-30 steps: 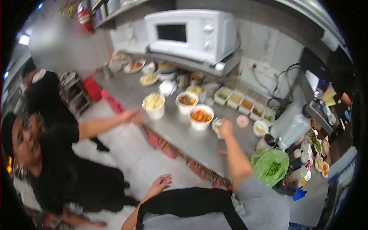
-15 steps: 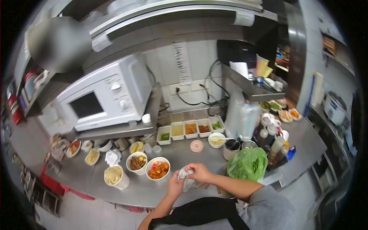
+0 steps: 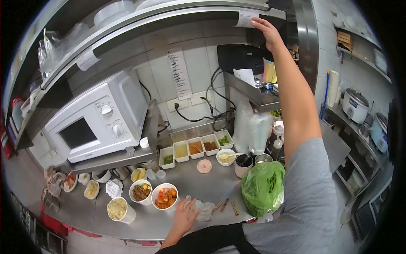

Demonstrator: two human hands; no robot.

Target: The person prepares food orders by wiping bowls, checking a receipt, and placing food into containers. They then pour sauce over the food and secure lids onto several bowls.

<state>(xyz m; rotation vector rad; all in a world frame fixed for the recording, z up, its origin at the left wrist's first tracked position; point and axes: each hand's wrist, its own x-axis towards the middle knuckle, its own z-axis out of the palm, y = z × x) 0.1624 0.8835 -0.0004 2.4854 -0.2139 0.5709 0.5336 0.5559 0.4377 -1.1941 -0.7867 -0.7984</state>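
Note:
My left hand (image 3: 184, 216) rests low at the counter's front, fingers spread, its fingertips at the edge of a crumpled white cloth (image 3: 204, 211). Up at the shelf edge, my right hand (image 3: 269, 34) reaches with stretched fingers, its fingertips at the side of a white paper slip (image 3: 246, 19). Just beyond my left hand stands a bowl of orange-red food (image 3: 165, 197). Beside it are a bowl of brown food (image 3: 141, 193) and a tub of pale food (image 3: 118, 209). Several small brown sticks (image 3: 224, 205) lie right of the cloth.
A green plastic bag (image 3: 263, 188) sits on the right of the counter (image 3: 148, 224). White trays (image 3: 196, 148) of ingredients line the back, near a pink lid (image 3: 204, 166). A white microwave (image 3: 97, 118) stands on a raised shelf at the left.
My right hand has left the cloth and risen to the slip on the upper shelf. The cloth, earlier held between both hands, now lies on the counter. The view has shifted right.

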